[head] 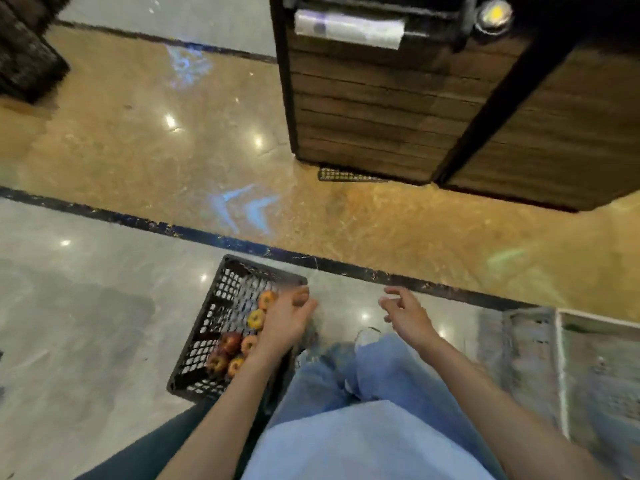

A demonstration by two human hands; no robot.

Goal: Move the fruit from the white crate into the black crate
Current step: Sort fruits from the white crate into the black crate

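A black lattice crate (pixel 214 323) stands on the grey floor at the lower left, with several red and orange-yellow fruit (pixel 231 342) lying in it. My left hand (pixel 287 322) hovers over the crate's right side, fingers curled around what looks like a fruit at its tips. My right hand (pixel 403 311) is in the air above my knees, fingers spread and holding nothing. The white crate (pixel 557 368) sits at the lower right edge, blurred; no fruit shows inside it.
My legs in blue jeans (pixel 363 393) fill the bottom middle between the crates. A wooden slatted display stand (pixel 381 109) rises at the upper right with a black mat (pixel 343 174) under its base. A dark stripe (pixel 156 226) crosses the floor.
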